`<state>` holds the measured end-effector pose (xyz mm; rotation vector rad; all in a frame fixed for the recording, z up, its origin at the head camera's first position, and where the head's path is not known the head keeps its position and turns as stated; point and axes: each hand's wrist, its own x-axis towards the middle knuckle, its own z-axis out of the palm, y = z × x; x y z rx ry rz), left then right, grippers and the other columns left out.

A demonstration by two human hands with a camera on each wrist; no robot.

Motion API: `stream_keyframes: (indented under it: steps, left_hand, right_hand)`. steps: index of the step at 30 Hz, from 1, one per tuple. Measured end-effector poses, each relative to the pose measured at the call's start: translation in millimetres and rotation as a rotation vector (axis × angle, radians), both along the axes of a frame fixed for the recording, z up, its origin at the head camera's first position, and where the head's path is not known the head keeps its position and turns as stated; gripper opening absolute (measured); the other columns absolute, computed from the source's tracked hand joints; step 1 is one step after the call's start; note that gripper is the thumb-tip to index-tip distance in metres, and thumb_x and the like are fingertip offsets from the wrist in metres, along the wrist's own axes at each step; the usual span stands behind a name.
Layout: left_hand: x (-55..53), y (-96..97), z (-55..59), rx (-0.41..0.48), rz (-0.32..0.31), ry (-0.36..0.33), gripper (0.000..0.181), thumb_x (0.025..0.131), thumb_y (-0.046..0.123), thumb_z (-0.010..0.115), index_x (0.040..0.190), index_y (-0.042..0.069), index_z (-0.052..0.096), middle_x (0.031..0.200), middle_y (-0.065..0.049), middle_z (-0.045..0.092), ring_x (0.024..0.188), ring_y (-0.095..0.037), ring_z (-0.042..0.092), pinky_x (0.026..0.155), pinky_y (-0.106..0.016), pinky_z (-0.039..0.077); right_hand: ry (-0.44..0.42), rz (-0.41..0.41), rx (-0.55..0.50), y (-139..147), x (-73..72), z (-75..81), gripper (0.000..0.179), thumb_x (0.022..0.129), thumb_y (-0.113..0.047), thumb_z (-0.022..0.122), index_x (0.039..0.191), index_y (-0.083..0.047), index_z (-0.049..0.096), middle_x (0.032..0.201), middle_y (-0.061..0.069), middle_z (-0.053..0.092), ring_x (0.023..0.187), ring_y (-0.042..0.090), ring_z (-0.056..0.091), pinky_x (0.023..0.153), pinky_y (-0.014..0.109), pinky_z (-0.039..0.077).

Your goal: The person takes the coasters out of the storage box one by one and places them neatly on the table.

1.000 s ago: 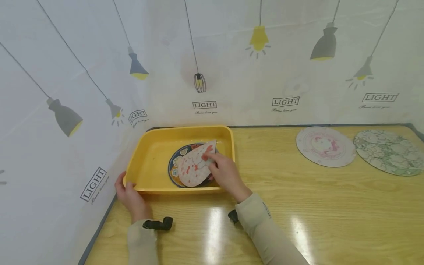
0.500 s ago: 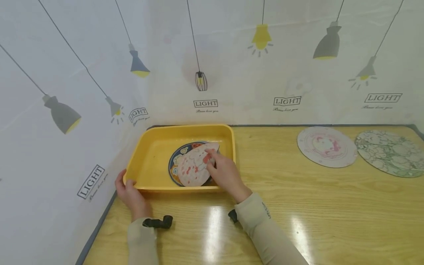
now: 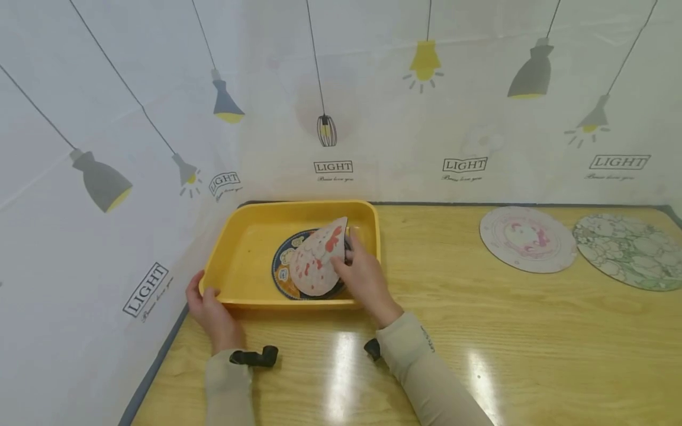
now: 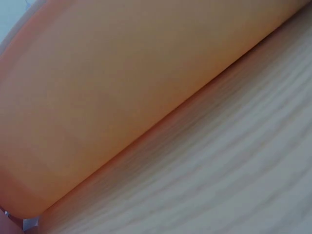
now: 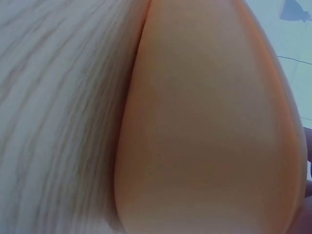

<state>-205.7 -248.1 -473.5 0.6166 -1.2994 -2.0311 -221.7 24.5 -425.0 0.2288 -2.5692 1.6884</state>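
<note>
In the head view, a yellow plastic tray (image 3: pixel 241 260) stands in the table's back left corner. My left hand (image 3: pixel 213 319) holds its front left corner, thumb over the rim and fingers outside. Inside lies a round dark blue mat (image 3: pixel 283 260) with a colourful pattern. Over it is a round pale pink mat (image 3: pixel 314 269) with red marks, its right side bent upward. My right hand (image 3: pixel 367 281) pinches that raised side, thumb on the face and fingers partly hidden behind. Both wrist views mostly show the tray's outer wall (image 4: pixel 122 73), with bits of fingers (image 5: pixel 309 146) at the right wrist view's edge.
Two more round mats lie at the right on the wooden table (image 3: pixel 453 331): a white and pink one (image 3: pixel 527 239) and a green leafy one (image 3: pixel 629 251). A white wall covering (image 3: pixel 394 130) with printed lamps rises behind the table and along its left.
The pink mat's right side was lowered, then raised again and bent more upright. My right fingers have moved from its face to behind it. The left hand keeps its hold on the tray.
</note>
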Motion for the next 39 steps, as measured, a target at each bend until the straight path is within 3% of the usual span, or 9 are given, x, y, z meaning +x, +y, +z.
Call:
stream_keyframes:
  steps: [2, 5, 11, 15, 18, 24, 31, 36, 39]
  left_hand:
    - [0.0, -0.2, 0.6, 0.001, 0.001, 0.002, 0.046, 0.080, -0.002, 0.034, 0.119, 0.015, 0.050, 0.127, -0.002, 0.042, 0.110, -0.022, 0.043, 0.088, -0.035, 0.035]
    - [0.4, 0.0, 1.9, -0.002, 0.002, -0.002, 0.046, 0.080, -0.002, 0.034, 0.119, 0.016, 0.050, 0.127, -0.002, 0.042, 0.110, -0.022, 0.043, 0.087, -0.035, 0.035]
    - [2.8, 0.7, 5.4, -0.006, 0.001, -0.024, 0.046, 0.080, -0.001, 0.034, 0.120, 0.017, 0.049, 0.127, 0.000, 0.042, 0.110, -0.020, 0.043, 0.088, -0.035, 0.035]
    - [3.7, 0.7, 5.9, -0.005, 0.004, -0.024, 0.046, 0.080, -0.002, 0.034, 0.120, 0.016, 0.049, 0.127, 0.000, 0.042, 0.110, -0.021, 0.043, 0.088, -0.034, 0.034]
    - [3.4, 0.6, 5.7, -0.006, 0.005, -0.028, 0.046, 0.080, -0.001, 0.034, 0.120, 0.017, 0.049, 0.127, 0.000, 0.042, 0.110, -0.021, 0.043, 0.088, -0.034, 0.035]
    - [2.2, 1.3, 4.2, -0.012, 0.010, -0.013, 0.047, 0.079, -0.003, 0.034, 0.120, 0.014, 0.049, 0.127, 0.000, 0.042, 0.110, -0.021, 0.042, 0.087, -0.034, 0.034]
    - [3.6, 2.8, 5.8, -0.018, 0.003, -0.019, 0.046, 0.080, -0.002, 0.034, 0.120, 0.015, 0.049, 0.128, 0.000, 0.042, 0.112, -0.021, 0.041, 0.089, -0.034, 0.034]
    - [4.1, 3.2, 6.0, -0.021, -0.004, -0.020, 0.046, 0.081, -0.002, 0.034, 0.121, 0.016, 0.049, 0.128, 0.000, 0.042, 0.112, -0.021, 0.042, 0.088, -0.035, 0.034]
    - [4.3, 3.5, 4.7, -0.022, -0.004, -0.021, 0.046, 0.081, -0.002, 0.034, 0.120, 0.016, 0.049, 0.128, 0.000, 0.042, 0.112, -0.022, 0.042, 0.088, -0.035, 0.035]
  right_hand:
    - [0.041, 0.010, 0.015, 1, 0.6, 1.2, 0.047, 0.086, -0.027, 0.056, 0.129, -0.012, 0.045, 0.098, 0.002, 0.065, 0.073, 0.008, 0.059, 0.055, 0.024, 0.047]
    - [0.098, 0.020, 0.044, 2, 1.8, 2.5, 0.027, 0.087, -0.028, 0.053, 0.109, -0.013, 0.060, 0.091, 0.000, 0.065, 0.072, 0.008, 0.058, 0.056, 0.023, 0.047]
    - [0.079, 0.022, 0.051, 2, 2.9, 2.7, 0.036, 0.088, -0.035, 0.050, 0.118, -0.016, 0.053, 0.088, -0.004, 0.063, 0.070, 0.008, 0.057, 0.059, 0.025, 0.047]
    - [0.055, 0.011, 0.066, 1, 4.1, 2.8, 0.033, 0.088, -0.039, 0.047, 0.114, -0.018, 0.052, 0.083, -0.005, 0.062, 0.067, 0.009, 0.056, 0.056, 0.026, 0.046]
    - [0.073, -0.008, 0.094, 1, 4.9, 3.3, 0.031, 0.089, -0.036, 0.047, 0.112, -0.016, 0.052, 0.078, -0.005, 0.061, 0.064, 0.009, 0.055, 0.053, 0.026, 0.044]
    - [0.121, -0.031, 0.178, 1, 3.4, 3.1, 0.040, 0.090, -0.024, 0.045, 0.129, -0.015, 0.044, 0.070, -0.003, 0.056, 0.052, 0.011, 0.049, 0.043, 0.026, 0.039]
    - [0.027, 0.015, -0.016, 3, 3.6, 2.9, 0.035, 0.093, -0.028, 0.042, 0.126, -0.017, 0.048, 0.076, 0.002, 0.060, 0.049, 0.014, 0.056, 0.042, 0.027, 0.046]
    - [-0.009, 0.029, -0.123, 8, 2.6, 4.8, 0.028, 0.093, -0.034, 0.042, 0.107, -0.014, 0.057, 0.078, 0.000, 0.062, 0.060, 0.015, 0.058, 0.053, 0.035, 0.049]
    - [-0.049, 0.035, -0.216, 11, 2.9, 6.1, 0.030, 0.092, -0.037, 0.042, 0.107, -0.015, 0.057, 0.081, 0.000, 0.063, 0.065, 0.016, 0.060, 0.059, 0.039, 0.050]
